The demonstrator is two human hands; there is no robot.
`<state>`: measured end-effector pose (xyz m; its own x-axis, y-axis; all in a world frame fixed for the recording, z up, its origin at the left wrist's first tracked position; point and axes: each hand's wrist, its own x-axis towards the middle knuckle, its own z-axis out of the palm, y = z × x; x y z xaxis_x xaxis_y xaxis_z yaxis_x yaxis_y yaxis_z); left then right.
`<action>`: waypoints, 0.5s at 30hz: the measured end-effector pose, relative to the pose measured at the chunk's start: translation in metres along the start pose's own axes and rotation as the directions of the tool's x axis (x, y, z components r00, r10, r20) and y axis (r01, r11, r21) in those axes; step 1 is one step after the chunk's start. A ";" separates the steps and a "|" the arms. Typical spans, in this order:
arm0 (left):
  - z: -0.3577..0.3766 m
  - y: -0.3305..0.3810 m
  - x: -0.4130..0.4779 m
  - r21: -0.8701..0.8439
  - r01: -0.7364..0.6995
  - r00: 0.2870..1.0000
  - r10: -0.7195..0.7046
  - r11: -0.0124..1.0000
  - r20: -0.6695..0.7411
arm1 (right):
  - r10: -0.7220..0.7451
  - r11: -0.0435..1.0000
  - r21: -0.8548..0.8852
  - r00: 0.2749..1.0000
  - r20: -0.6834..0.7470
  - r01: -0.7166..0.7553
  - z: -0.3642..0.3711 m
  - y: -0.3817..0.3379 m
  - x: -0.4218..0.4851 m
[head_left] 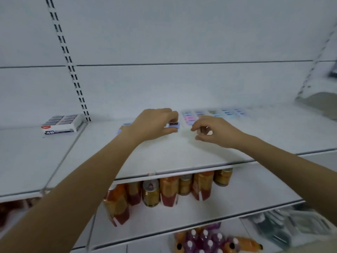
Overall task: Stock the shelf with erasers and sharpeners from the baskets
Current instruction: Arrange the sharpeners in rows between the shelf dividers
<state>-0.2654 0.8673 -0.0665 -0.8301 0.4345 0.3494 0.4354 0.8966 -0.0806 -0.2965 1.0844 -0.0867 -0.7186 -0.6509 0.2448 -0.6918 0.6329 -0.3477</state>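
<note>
While the left hand (pixel 155 125) pinches a blue sharpener (pixel 174 125) between thumb and curled fingers, low on the shelf (pixel 182 154) beside the pastel rows (pixel 209 115), the right hand (pixel 217 132) pinches a small dark piece (pixel 203 129), too blurred to name; such sharpeners look light, rigid and slick, so grip the flat sides

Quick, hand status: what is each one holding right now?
Left hand: pinching a blue sharpener.
Right hand: fingers curled round a small dark item, too blurred to name.
</note>
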 end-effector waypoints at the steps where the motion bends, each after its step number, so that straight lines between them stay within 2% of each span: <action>1: 0.004 0.012 0.007 -0.007 0.003 1.000 -0.003 1.000 0.007 | 0.005 1.000 -0.010 1.000 0.007 -0.005 -0.006 0.012 -0.009; 5: 0.020 0.057 0.042 -0.031 0.030 0.999 -0.030 0.999 -0.012 | 0.049 0.997 -0.057 0.998 -0.026 -0.051 -0.026 0.056 -0.044; 8: 0.035 0.087 0.066 -0.082 0.109 0.988 -0.118 0.991 -0.105 | 0.120 0.992 -0.018 0.987 -0.108 -0.123 -0.035 0.079 -0.063; 11: 0.051 0.107 0.084 -0.151 0.185 0.970 -0.205 0.971 -0.131 | 0.178 0.984 0.005 0.969 -0.168 -0.180 -0.042 0.097 -0.072; 15: 0.063 0.109 0.098 -0.212 0.226 0.961 -0.254 0.951 -0.112 | 0.257 0.961 0.163 0.934 -0.248 -0.221 -0.047 0.113 -0.072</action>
<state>-0.3214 1.0132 -0.0995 -0.8688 0.1805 0.4611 0.3002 0.9326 0.2005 -0.3263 1.2225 -0.1007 -0.8666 -0.3413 0.3640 -0.4947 0.6838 -0.5363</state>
